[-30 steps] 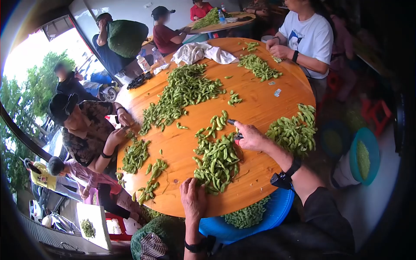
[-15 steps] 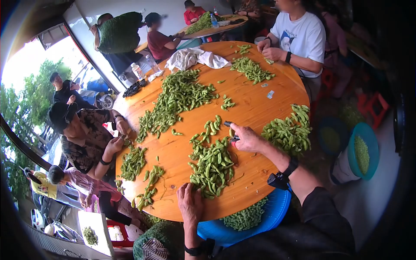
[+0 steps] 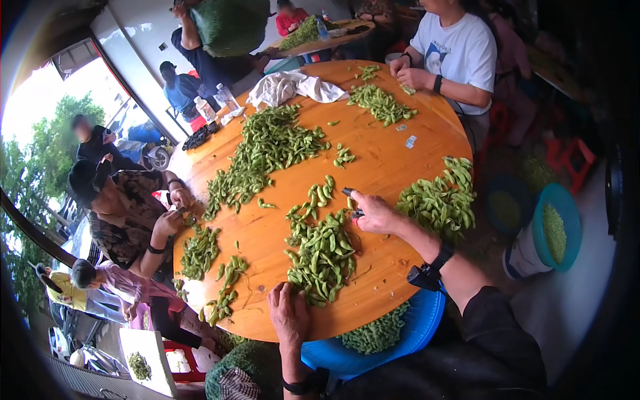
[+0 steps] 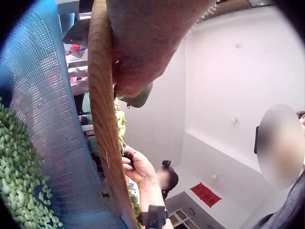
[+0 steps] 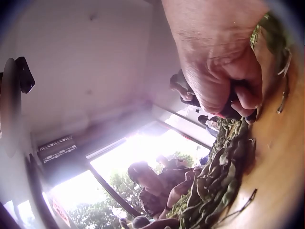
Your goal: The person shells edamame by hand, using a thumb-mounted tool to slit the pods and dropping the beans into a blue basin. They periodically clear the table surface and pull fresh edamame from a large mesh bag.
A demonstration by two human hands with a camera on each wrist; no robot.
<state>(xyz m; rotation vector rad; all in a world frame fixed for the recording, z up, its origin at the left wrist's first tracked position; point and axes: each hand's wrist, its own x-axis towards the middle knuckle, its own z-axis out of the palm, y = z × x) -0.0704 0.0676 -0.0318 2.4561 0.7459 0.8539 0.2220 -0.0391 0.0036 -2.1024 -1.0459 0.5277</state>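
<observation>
The right hand [image 3: 375,212], its grip apart, is beside the green pod pile [image 3: 321,257] at far right, while the left hand [image 3: 289,315] rests, grip relaxed, on the near tabletop [image 3: 393,267]

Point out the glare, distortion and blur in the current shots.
Head: wide-angle curvature bows the scene, the corners go black, and the outdoor opening burns out to white; left wrist: dark corners, with an oval blur masking a face at the right; right wrist: strong backlight, a hazy ceiling, and dull, shadowed soybean pods.
</observation>
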